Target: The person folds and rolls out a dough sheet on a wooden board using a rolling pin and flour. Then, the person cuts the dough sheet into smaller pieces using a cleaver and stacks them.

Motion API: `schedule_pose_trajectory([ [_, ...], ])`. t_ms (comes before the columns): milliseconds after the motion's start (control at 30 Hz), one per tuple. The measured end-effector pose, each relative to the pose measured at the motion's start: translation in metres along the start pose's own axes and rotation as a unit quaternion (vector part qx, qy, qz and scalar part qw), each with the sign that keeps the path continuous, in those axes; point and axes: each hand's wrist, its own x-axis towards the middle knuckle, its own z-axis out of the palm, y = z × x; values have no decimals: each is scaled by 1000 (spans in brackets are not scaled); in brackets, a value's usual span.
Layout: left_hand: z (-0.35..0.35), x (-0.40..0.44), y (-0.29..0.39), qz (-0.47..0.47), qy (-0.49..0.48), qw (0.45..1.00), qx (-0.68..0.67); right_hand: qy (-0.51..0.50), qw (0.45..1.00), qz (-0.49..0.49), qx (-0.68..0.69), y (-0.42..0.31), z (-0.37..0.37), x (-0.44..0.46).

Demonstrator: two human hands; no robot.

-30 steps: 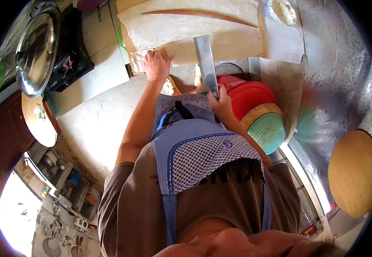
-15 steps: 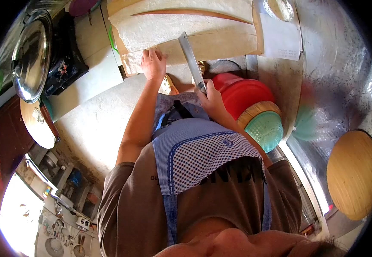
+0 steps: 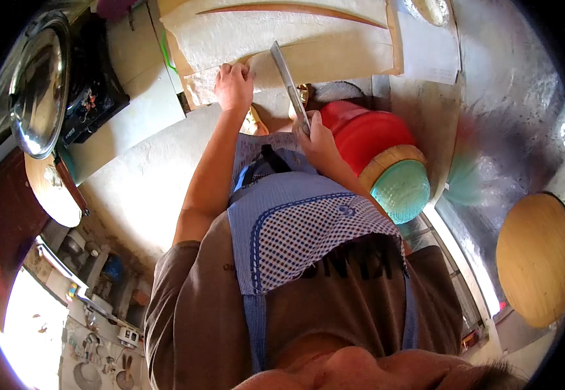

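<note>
A large floured sheet of dough (image 3: 282, 39) lies on a wooden board (image 3: 394, 39), with a long curved gap near its far side. My left hand (image 3: 234, 86) rests on the near left corner of the dough, its fingers bent and pressed down; whether they pinch anything is hidden. In my right hand (image 3: 316, 136) is the handle of a cleaver (image 3: 289, 84). The blade points away from me, turned nearly edge-on, and its tip is over the near strip of dough.
Right of my legs stand a red tub (image 3: 373, 133) and a teal basket (image 3: 401, 195). A bowl of flour (image 3: 427, 10) sits at the far right beside white paper (image 3: 425, 55). A glass lid (image 3: 39, 84) leans near a black stove (image 3: 97, 97) at the left. A round wooden board (image 3: 536, 260) is at the right.
The cleaver has moved left and turned from showing its flat side to nearly edge-on. My left hand has stayed at the dough's corner, its fingers now more bent.
</note>
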Motion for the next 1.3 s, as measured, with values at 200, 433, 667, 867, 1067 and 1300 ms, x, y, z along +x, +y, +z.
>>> schedule_pose_trajectory([
  [200,-3,3,-2,22,5,999,-38,15,1000,16,18,19,12,0],
  [433,-4,4,5,45,28,990,-131,44,998,-34,15,24,19,0],
  [667,-11,-3,3,7,24,961,-275,29,999,4,28,18,12,-1],
  [867,-9,0,-2,12,19,965,-261,11,1000,0,15,22,3,2],
  [1067,-3,0,-10,-6,14,951,-308,54,994,-7,90,25,-9,-6],
  [1300,-24,-4,12,-46,-13,913,-405,38,996,3,85,40,-9,-10],
])
